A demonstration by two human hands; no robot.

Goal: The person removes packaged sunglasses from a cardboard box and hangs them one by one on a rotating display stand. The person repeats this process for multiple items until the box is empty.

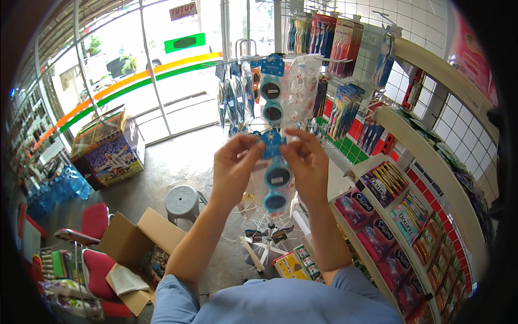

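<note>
In front of my chest hangs a clear pack of sunglasses (277,178) with a light-blue frame and dark round lenses, under a blue header card. My left hand (235,164) pinches the card's left side between thumb and fingers. On the opposite side, my right hand (305,166) grips the card the same way. Just beyond them stands a wire display rack (268,237). A similar pair of blue-framed sunglasses (271,92) hangs on it, beside clear packs (300,83) and several blue-carded packs (235,89).
Toothbrush packs (346,43) hang on a wall grid at the far right. Shelves of pink packets (372,237) run along my right. To the left are a grey stool (182,202), an open cardboard box (127,240), a red chair (95,220) and a large printed box (108,148).
</note>
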